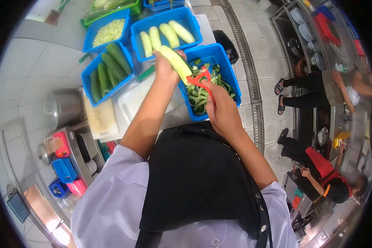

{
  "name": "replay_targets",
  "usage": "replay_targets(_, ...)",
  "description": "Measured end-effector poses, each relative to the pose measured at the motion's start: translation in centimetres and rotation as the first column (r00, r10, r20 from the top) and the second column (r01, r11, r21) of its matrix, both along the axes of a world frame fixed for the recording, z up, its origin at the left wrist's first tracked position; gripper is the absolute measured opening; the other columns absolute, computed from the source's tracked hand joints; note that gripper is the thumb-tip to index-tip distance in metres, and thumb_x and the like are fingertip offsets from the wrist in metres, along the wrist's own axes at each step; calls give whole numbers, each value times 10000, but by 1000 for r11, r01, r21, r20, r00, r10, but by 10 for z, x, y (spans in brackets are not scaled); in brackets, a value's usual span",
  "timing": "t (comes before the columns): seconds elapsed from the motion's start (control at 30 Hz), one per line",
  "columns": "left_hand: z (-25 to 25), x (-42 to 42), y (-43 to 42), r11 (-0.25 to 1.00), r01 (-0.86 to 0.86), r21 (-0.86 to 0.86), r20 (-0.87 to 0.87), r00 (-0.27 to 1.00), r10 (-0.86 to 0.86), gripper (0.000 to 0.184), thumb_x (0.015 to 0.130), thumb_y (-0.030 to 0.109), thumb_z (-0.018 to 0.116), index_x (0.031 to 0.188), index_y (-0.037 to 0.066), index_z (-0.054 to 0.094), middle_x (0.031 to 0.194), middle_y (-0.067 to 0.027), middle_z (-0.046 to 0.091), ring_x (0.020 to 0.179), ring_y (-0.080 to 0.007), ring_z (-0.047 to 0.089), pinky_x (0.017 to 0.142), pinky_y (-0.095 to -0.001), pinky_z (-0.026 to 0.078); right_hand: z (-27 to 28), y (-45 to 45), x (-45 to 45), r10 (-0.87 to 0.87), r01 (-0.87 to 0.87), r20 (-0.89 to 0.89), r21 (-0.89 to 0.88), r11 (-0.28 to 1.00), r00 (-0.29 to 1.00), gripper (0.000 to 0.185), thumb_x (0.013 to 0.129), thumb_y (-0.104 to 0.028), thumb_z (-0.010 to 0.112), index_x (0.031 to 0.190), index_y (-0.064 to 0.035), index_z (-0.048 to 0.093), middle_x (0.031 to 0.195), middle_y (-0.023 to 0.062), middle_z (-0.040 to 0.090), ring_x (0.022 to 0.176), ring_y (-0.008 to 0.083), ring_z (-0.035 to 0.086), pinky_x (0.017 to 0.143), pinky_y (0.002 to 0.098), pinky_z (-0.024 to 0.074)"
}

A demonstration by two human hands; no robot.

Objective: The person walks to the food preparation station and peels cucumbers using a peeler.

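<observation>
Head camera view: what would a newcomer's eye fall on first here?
First, the bright red peeler in the right hand, at the near end of a pale cucumber held in the left hand. Next, the blue tub of green peelings on the right, and dark green cucumbers in another tub on the left.
</observation>
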State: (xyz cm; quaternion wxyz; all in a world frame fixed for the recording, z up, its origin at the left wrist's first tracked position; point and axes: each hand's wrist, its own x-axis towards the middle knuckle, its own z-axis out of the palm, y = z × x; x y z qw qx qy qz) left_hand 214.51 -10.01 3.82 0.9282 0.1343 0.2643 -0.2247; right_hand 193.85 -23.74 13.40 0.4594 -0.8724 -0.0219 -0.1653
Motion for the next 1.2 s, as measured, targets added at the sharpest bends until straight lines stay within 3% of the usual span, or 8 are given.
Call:
replay_targets(0.17, 10, -3, -1, 999, 39, -26, 105, 994, -36, 730, 1052, 724, 267, 1013, 25, 471, 845, -134, 518, 710, -255, 534, 651, -387, 537, -16, -7, -25, 82, -76, -114, 58, 995, 990, 464, 933, 40, 616, 1383, -67, 579, 1081, 217, 656, 944, 415, 678, 802, 468, 554)
replay_targets(0.3, 14, -2, 3, 999, 14, -42, -20, 1000, -14, 724, 1041, 732, 313, 1007, 28, 480, 843, -123, 518, 723, -243, 546, 648, -369, 541, -31, -17, -49, 101, -109, -246, -23, 994, 964, 448, 952, -4, 617, 1392, -74, 576, 1097, 212, 672, 942, 408, 687, 809, 458, 557)
replay_targets(0.4, 16, -8, 2, 997, 35, 69, -20, 999, -34, 658, 1044, 702, 377, 966, 64, 521, 842, -99, 517, 783, -243, 559, 683, -354, 560, -21, -26, -44, 58, -55, -306, 19, 998, 950, 420, 978, -46, 614, 1395, -71, 570, 1120, 216, 688, 941, 398, 698, 823, 448, 556)
replay_targets(0.57, 23, -27, -11, 931, 213, 296, -9, 975, -220, 585, 1050, 593, 537, 1143, 17, 575, 925, -85, 540, 793, -213, 577, 704, -331, 571, 19, -46, -13, -60, 109, -397, 101, 989, 916, 384, 1013, -79, 600, 1393, -52, 560, 1123, 224, 719, 999, 395, 719, 868, 418, 551)
replay_targets(0.73, 48, -62, -16, 756, 306, 578, 231, 828, -511, 763, 1083, 676, 308, 1338, 31, 624, 896, -58, 583, 743, -145, 594, 677, -314, 554, 40, -48, 10, -19, 41, -216, 96, 995, 976, 342, 1023, -60, 581, 1362, -46, 617, 1110, 225, 726, 948, 349, 728, 824, 407, 551)
replay_targets(0.87, 68, -80, -20, 634, 235, 737, 317, 708, -631, 762, 1103, 653, 238, 1258, 32, 652, 785, -58, 634, 676, -150, 601, 627, -304, 530, 54, -37, 27, -9, 30, -181, 113, 993, 984, 325, 1020, -58, 583, 1338, -44, 648, 1117, 219, 728, 919, 343, 725, 806, 398, 556)
replay_targets(1.07, 66, -79, -17, 566, 168, 807, 354, 630, -691, 708, 1123, 603, 242, 1068, 31, 655, 809, -87, 673, 665, -170, 635, 615, -306, 528, 54, -28, 35, -9, 18, -131, 70, 997, 991, 317, 1010, -67, 596, 1320, -41, 654, 1084, 230, 722, 901, 367, 712, 793, 413, 554)
replay_targets(1.2, 59, -76, -16, 591, 151, 792, 384, 629, -676, 666, 1140, 542, 294, 1223, -2, 669, 849, -91, 696, 691, -138, 650, 624, -289, 540, 51, -26, 33, -23, 28, -145, 33, 999, 989, 318, 992, -53, 613, 1307, -41, 661, 1035, 227, 719, 879, 376, 698, 786, 421, 549)
